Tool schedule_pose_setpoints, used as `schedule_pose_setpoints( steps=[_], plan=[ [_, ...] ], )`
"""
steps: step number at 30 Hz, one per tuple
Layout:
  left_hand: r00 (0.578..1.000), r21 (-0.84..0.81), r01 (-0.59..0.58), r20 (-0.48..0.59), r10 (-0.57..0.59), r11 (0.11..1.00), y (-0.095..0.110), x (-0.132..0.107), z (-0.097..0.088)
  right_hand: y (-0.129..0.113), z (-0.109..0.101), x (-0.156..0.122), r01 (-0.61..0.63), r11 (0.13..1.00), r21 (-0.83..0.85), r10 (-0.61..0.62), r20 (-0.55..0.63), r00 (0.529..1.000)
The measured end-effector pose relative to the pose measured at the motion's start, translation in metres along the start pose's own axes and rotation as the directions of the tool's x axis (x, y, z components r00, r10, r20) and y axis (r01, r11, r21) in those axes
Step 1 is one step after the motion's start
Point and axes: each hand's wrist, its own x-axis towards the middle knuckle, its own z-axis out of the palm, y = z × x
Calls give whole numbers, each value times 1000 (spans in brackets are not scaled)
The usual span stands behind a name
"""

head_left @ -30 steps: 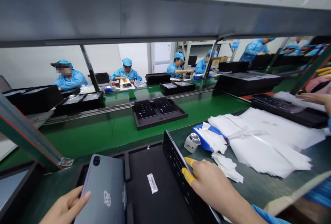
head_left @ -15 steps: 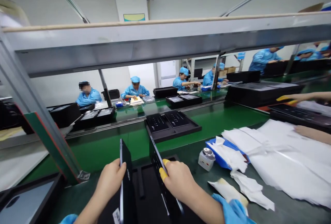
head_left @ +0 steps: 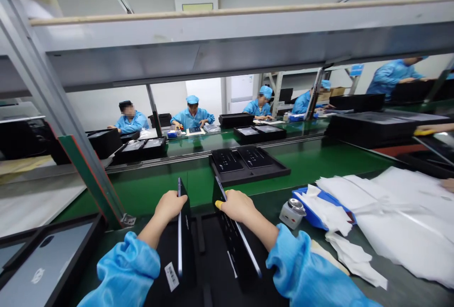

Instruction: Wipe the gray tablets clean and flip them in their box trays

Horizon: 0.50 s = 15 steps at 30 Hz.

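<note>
My left hand (head_left: 169, 206) grips the upper edge of a dark tablet (head_left: 187, 245) that stands nearly upright on its side. A second tablet (head_left: 237, 250), tilted on edge, is gripped by my right hand (head_left: 241, 206); yellow covers show on its fingers. Both tablets are over a black two-compartment tray (head_left: 207, 269) with a raised divider between them, and a white barcode label (head_left: 171, 276) lies beside the left tablet. Whether the lower edges touch the tray floor, I cannot tell.
A black tray (head_left: 255, 174) with two dark tablets rests on the green belt ahead. At left is a tray with a grey-blue tablet (head_left: 46, 264). Right are a small dispenser bottle (head_left: 292, 213), a blue box (head_left: 319, 205) of wipes and white sheets (head_left: 407, 226). Co-workers sit opposite.
My hands and both tablets are farther forward, and more of my blue sleeves shows. The view has turned slightly left. At far right, a co-worker's hand now has a flat panel raised at a tilt.
</note>
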Motion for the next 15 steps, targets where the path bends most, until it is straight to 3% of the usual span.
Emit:
schedule_pose_setpoints(
  steps=[4, 7, 10, 13, 15],
  plan=[
    [998, 45, -16, -53, 18, 999, 4, -13, -9, 6, -7, -5, 1, 999, 34, 0, -17, 1000],
    [976, 96, -24, -213, 44, 995, 6, -39, -13, 10, -14, -24, 3, 999, 46, 2, -105, 994],
    [917, 152, -18, -391, 77, 988, 4, -70, 1, 17, 1, -47, 3, 998, 57, 12, -267, 964],
    [853, 206, -45, -502, 145, 978, -6, -99, 31, 34, 42, -71, 134, 990, 35, -100, -486, 868],
    [817, 208, -78, -547, 182, 975, -14, -115, 52, 47, 75, -84, 286, 958, -14, -228, -641, 733]
  ],
)
